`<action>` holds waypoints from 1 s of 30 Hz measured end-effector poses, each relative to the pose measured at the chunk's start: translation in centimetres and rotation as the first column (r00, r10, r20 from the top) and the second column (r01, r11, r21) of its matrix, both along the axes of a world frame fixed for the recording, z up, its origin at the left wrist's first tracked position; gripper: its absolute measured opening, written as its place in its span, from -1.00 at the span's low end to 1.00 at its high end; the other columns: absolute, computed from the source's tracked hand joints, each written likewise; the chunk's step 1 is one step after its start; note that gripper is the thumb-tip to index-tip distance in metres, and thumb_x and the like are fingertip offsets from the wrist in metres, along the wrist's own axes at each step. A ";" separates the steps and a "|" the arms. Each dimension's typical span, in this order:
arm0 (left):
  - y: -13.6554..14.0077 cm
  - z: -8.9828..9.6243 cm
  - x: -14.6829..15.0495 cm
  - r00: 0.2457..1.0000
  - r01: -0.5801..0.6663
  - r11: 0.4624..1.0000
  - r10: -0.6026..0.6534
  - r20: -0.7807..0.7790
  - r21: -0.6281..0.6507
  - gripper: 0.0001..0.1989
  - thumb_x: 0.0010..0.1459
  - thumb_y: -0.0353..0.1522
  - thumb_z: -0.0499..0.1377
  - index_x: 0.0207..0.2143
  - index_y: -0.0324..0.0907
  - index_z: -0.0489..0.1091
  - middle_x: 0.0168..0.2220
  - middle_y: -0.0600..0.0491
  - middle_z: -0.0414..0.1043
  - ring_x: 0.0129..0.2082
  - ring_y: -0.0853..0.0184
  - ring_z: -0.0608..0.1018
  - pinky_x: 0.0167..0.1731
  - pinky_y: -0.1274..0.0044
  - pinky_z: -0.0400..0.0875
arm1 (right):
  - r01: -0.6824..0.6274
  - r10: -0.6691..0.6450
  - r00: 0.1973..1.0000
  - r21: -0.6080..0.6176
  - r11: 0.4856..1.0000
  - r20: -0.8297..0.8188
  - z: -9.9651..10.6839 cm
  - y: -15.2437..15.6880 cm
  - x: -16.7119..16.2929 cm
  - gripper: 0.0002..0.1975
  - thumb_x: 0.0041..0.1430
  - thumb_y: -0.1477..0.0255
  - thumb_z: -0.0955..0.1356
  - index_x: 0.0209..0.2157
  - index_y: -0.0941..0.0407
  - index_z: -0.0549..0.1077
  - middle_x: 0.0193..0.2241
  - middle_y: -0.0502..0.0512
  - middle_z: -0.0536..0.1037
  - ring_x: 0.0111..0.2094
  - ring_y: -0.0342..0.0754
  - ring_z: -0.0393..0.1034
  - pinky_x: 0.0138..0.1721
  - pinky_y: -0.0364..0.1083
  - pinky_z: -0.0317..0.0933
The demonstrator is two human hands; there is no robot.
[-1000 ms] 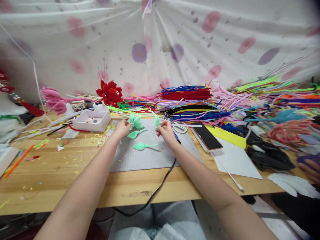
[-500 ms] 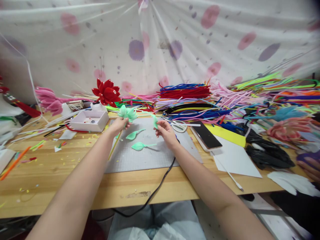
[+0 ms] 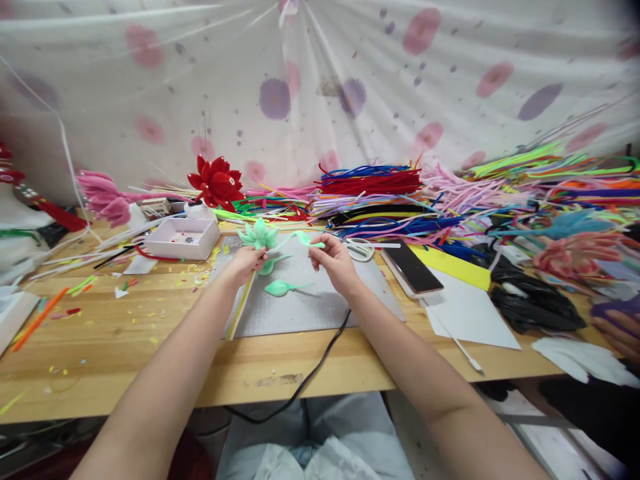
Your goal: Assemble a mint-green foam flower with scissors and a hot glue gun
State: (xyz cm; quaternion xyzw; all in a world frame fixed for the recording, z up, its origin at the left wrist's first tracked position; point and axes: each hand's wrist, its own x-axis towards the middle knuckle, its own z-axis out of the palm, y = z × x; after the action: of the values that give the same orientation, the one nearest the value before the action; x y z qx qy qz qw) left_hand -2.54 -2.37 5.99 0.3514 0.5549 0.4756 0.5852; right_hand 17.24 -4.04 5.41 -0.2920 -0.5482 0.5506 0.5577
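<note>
My left hand (image 3: 249,262) is closed around the stems below a mint-green pipe-cleaner flower (image 3: 259,234), whose petals spread above my fingers. Yellow and white stems (image 3: 242,305) hang down from that grip. My right hand (image 3: 331,259) pinches a single mint-green petal (image 3: 304,239) by one end, its thin stem pointing left toward the flower. A loose green petal (image 3: 278,288) lies on the grey cutting mat (image 3: 320,313). Another loose petal (image 3: 268,267) lies just right of my left hand, partly hidden by it.
Behind the mat lie bundles of coloured pipe cleaners (image 3: 373,180) and white-handled scissors (image 3: 361,250). A red flower (image 3: 216,183) stands behind a white box (image 3: 183,239). To the right are a phone (image 3: 417,268), white paper (image 3: 470,313) and another person's hand (image 3: 620,337). A black cable (image 3: 320,367) crosses the front edge.
My left hand has moved right and slightly down with the flower, now partly covering one loose petal. The petal in my right hand has turned so its stem points left.
</note>
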 end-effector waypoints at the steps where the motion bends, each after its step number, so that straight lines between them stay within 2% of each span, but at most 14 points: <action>1: -0.1 -0.1 0.2 1.000 0.001 1.000 0.000 0.012 -0.018 -0.86 0.11 -0.53 0.06 -0.52 -0.32 0.27 -0.69 0.12 0.22 -0.78 0.62 0.14 -0.81 0.77 -0.10 | -0.002 0.002 1.000 -0.007 1.000 -0.017 0.1 0.2 0.0 -0.68 -0.12 0.23 0.41 -0.37 0.09 0.29 -0.61 -0.14 0.33 -0.65 -0.28 0.15 -0.64 -0.22 0.04; 6: -0.3 0.1 0.7 0.982 0.082 0.994 -0.068 0.178 -0.071 -0.73 0.21 -0.31 -0.05 -0.47 -0.27 0.26 -0.64 0.06 0.26 -0.75 0.54 0.22 -0.82 0.72 -0.06 | -0.074 0.066 0.991 -0.065 0.995 -0.118 0.3 1.4 -0.3 -0.69 -0.13 0.24 0.42 -0.44 0.09 0.26 -0.70 -0.20 0.23 -0.72 -0.32 0.02 -0.69 -0.24 -0.14; 9: -0.6 0.2 0.9 0.977 0.114 0.992 -0.100 0.190 -0.061 -0.62 0.21 -0.17 -0.08 -0.47 -0.27 0.28 -0.63 0.04 0.27 -0.73 0.51 0.26 -0.81 0.70 -0.03 | -0.119 0.108 0.986 -0.077 0.990 -0.129 0.2 1.7 -1.1 -0.66 -0.13 0.23 0.43 -0.52 0.10 0.21 -0.73 -0.21 0.19 -0.72 -0.33 -0.02 -0.69 -0.24 -0.18; 15: -1.2 0.2 1.4 0.994 0.075 0.997 -0.072 0.084 -0.035 -0.60 0.25 -0.19 -0.17 -0.44 -0.25 0.28 -0.62 0.05 0.29 -0.69 0.48 0.34 -0.81 0.69 -0.04 | -0.130 0.120 0.989 -0.115 0.985 -0.090 0.1 2.2 -2.6 -0.61 -0.17 0.19 0.43 -0.56 0.10 0.17 -0.75 -0.22 0.21 -0.75 -0.34 -0.05 -0.70 -0.24 -0.23; 22: -1.3 -0.1 1.3 0.990 0.126 0.991 -0.123 0.073 -0.040 -0.58 0.19 -0.09 -0.10 -0.42 -0.25 0.30 -0.61 0.04 0.31 -0.68 0.48 0.35 -0.79 0.70 0.04 | -0.092 0.093 0.996 -0.146 0.985 0.005 -0.3 3.0 -3.6 -0.59 -0.21 0.14 0.42 -0.54 0.10 0.19 -0.77 -0.21 0.24 -0.77 -0.33 -0.02 -0.71 -0.24 -0.21; 30: -1.5 0.4 1.5 0.989 0.141 0.990 -0.139 0.050 -0.032 -0.59 0.19 -0.10 -0.08 -0.43 -0.25 0.29 -0.60 0.05 0.30 -0.66 0.49 0.36 -0.80 0.71 -0.03 | -0.066 0.077 0.995 -0.151 0.986 0.064 -0.6 3.4 -3.9 -0.58 -0.22 0.11 0.42 -0.53 0.10 0.19 -0.77 -0.19 0.26 -0.75 -0.31 0.00 -0.70 -0.24 -0.16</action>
State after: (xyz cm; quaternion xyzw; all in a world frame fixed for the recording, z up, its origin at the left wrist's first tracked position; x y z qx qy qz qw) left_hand -1.01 -3.88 6.39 0.3677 0.5230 0.4317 0.6363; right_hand 13.29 -0.62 4.77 -0.3316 -0.5349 0.5991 0.4950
